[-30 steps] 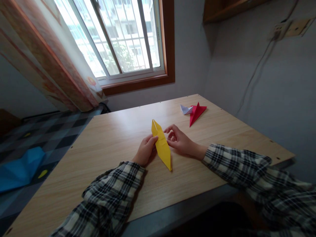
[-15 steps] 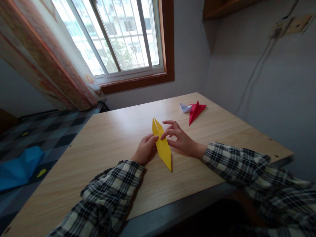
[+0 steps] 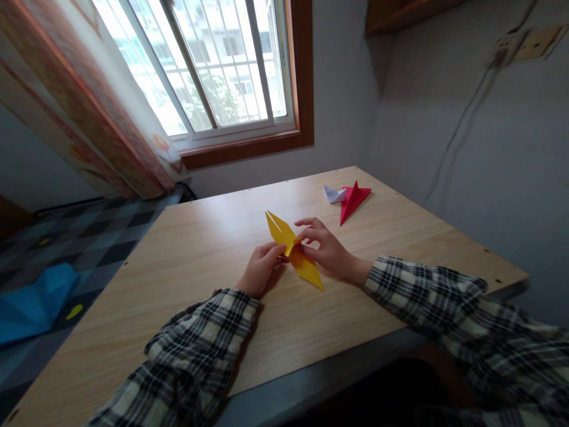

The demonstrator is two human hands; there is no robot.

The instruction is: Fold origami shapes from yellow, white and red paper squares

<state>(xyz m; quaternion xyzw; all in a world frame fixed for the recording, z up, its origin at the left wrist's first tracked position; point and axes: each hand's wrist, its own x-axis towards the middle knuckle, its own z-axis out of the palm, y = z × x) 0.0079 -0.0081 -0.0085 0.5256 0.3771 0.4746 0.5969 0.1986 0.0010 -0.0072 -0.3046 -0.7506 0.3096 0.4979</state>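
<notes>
Yellow folded paper [image 3: 294,252] pinched between left hand [image 3: 260,270] and right hand [image 3: 326,252]; red paper [image 3: 353,200], white paper [image 3: 332,194] well beyond.

Beside the pale wood-grain table [image 3: 200,279], yellow folded paper [image 3: 306,270] contrasted with red [image 3: 353,200] and white [image 3: 332,194] ones; sleeves [image 3: 195,350] were black-and-cream plaid.

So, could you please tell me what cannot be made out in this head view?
- Yellow paper: its middle is hidden by the fingers of the left hand and right hand.
- White paper: partly behind the red paper; too small to read its shape.
- Blue thing on the floor: cut off by the left edge.
</notes>
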